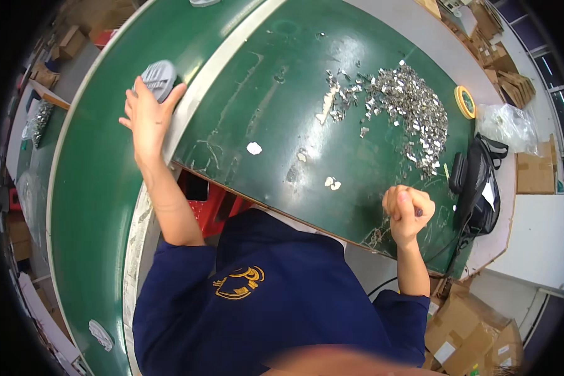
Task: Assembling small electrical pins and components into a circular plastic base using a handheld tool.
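Note:
My left hand reaches over the green conveyor belt at the left. Its fingers are spread, with thumb and forefinger on either side of a grey oval moulded part; whether they press on it I cannot tell. Above the near right of the green tabletop, my right hand is closed in a fist. A small dark round end shows at the fist, like the end of a handle; the rest is hidden. A large heap of small shiny metal pieces lies beyond that hand.
Another grey part rides the belt near me, and one more is at its far end. A yellow tape roll, a clear plastic bag and a black bag line the right side. White scraps dot the tabletop.

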Motion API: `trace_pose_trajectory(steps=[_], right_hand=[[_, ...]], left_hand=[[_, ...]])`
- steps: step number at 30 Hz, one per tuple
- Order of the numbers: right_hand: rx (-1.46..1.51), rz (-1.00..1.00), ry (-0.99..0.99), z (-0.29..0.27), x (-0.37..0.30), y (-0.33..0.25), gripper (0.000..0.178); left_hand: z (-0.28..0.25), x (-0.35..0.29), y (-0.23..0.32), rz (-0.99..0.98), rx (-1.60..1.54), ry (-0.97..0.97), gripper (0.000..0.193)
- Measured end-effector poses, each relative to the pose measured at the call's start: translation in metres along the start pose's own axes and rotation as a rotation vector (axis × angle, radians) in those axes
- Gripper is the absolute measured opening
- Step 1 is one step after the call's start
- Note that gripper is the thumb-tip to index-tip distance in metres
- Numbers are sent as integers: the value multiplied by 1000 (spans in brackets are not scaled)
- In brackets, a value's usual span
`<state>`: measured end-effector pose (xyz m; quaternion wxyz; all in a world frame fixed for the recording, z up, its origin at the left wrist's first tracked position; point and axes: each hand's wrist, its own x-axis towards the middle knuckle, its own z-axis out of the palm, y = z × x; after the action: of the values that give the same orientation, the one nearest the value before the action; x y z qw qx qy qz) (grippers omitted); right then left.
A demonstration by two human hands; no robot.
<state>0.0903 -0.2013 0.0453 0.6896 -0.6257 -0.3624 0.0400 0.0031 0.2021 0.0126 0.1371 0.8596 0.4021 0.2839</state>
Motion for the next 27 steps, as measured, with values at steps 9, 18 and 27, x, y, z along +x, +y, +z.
trace_pose_trajectory(steps=[9,18,27], right_hand=[[-389,-148,-178,-7,-5,-4,35],[-837,-63,-289,-3,1,-17,5],[-1026,231,-213,-15,81,52,16]], left_hand=[[92,149,64,167,164,-126,72],[212,239,12,305,-5,187,36],[114,147,139,499,-748,130,11]])
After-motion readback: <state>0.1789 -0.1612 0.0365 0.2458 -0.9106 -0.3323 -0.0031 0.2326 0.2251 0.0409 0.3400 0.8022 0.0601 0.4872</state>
